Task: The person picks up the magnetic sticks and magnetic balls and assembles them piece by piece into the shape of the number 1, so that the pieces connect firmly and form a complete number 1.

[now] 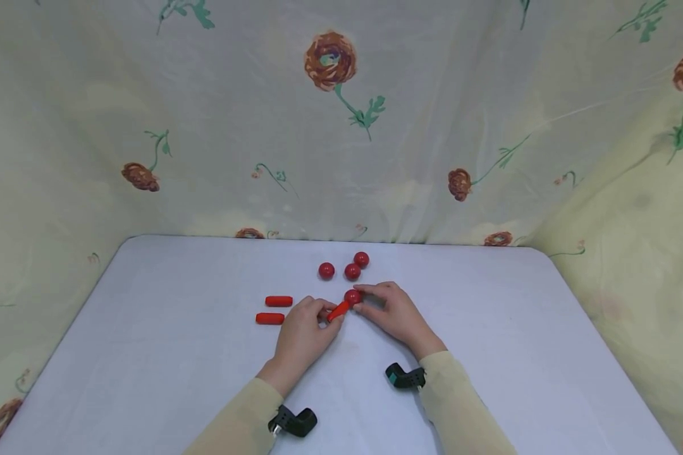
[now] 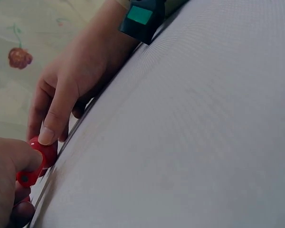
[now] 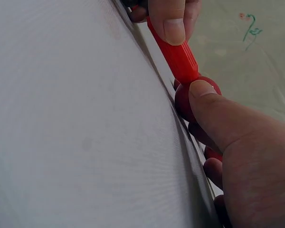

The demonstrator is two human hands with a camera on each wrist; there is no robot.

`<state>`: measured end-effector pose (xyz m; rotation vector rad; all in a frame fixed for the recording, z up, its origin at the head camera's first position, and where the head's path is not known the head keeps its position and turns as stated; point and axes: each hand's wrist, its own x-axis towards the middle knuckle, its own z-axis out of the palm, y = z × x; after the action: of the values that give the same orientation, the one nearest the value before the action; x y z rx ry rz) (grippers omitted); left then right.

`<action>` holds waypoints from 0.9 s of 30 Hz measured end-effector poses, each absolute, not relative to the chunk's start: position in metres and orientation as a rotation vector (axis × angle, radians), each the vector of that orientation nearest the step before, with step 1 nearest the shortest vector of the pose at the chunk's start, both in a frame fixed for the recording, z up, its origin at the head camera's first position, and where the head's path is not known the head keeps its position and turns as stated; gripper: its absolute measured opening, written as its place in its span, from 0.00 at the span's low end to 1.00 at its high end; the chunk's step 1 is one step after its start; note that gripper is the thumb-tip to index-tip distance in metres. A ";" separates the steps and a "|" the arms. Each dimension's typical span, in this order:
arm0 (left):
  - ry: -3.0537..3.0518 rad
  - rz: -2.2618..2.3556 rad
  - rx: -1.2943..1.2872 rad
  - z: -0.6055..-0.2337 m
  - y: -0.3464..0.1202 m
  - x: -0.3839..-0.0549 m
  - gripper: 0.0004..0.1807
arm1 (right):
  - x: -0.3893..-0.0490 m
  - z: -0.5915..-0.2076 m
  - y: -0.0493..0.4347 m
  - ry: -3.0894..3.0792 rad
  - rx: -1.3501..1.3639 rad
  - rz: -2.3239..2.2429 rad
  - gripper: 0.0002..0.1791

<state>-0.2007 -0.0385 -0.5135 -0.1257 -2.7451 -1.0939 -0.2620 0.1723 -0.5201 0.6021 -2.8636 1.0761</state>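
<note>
Beige sleeves (image 1: 236, 417) nearest, angled inward over white table (image 1: 489, 303). Left hand (image 1: 306, 332) pinches red stick (image 1: 338, 310), seemingly to keep it steady. Right hand (image 1: 393, 313) holds red ball (image 1: 352, 297) between thumb and fingers against stick's end, likely for aligning both parts. Two more sticks (image 1: 279, 301) lie beside left hand, three more balls (image 1: 327, 271) beyond hands, perhaps for easy reach.

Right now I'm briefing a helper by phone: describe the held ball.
On the white table, look near the middle, where the right hand pinches a red ball. It touches the red stick in the left hand. Unlike the three loose red balls beyond, it is held.
</note>
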 end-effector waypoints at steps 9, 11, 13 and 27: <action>-2.770 -1.037 -0.139 -0.515 -0.038 -0.201 0.22 | -0.264 -0.520 0.172 -2.864 0.589 1.059 0.23; -2.784 -1.021 -0.144 -0.516 -0.038 -0.201 0.23 | -0.264 -0.521 0.173 -2.866 0.586 1.061 0.23; -2.792 -1.011 -0.143 -0.516 -0.038 -0.201 0.23 | -0.264 -0.521 0.173 -2.870 0.583 1.064 0.23; -2.811 -1.001 -0.136 -0.514 -0.037 -0.200 0.22 | -0.261 -0.519 0.172 -2.884 0.559 1.074 0.24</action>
<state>-0.2001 -0.0367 -0.5142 -0.1364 -2.8115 -1.0014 -0.2615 0.1724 -0.5191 0.5586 -2.8840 1.0735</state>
